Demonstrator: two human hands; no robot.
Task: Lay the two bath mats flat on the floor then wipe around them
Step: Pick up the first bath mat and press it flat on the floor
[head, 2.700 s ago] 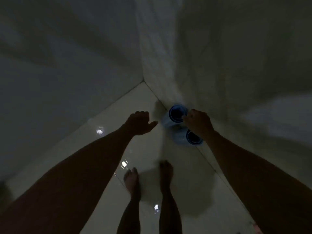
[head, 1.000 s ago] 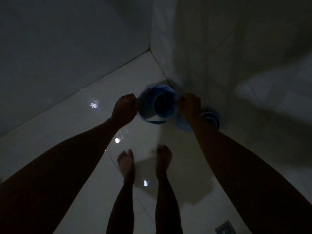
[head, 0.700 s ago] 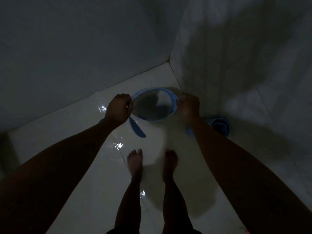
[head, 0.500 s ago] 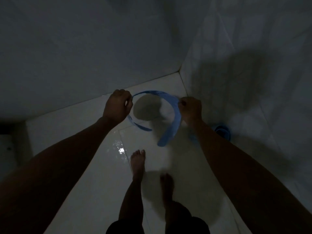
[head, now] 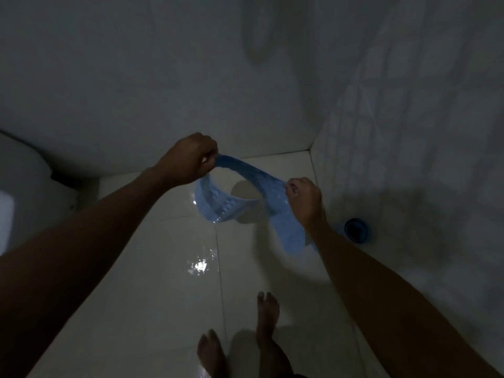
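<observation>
A light blue bath mat (head: 246,173) hangs in the air between my two hands, partly unrolled and still curling at both ends. My left hand (head: 191,159) grips its top edge at the left. At the right, my right hand (head: 304,199) pinches the same edge. The mat's loose ends droop toward the floor beneath each hand. A second blue mat (head: 356,231) stays rolled up, standing on the floor against the right wall, just right of my right forearm.
The room is dim. A glossy, wet-looking tiled floor (head: 163,282) meets tiled walls (head: 409,132) in a corner ahead. A white toilet (head: 24,195) stands at the left edge. My bare feet (head: 267,312) are on the floor below the mat.
I lifted one rolled mat from the corner with both hands and pulled it open; it has gone from a tight tube to a long curling strip. The view swung left, showing the toilet.
</observation>
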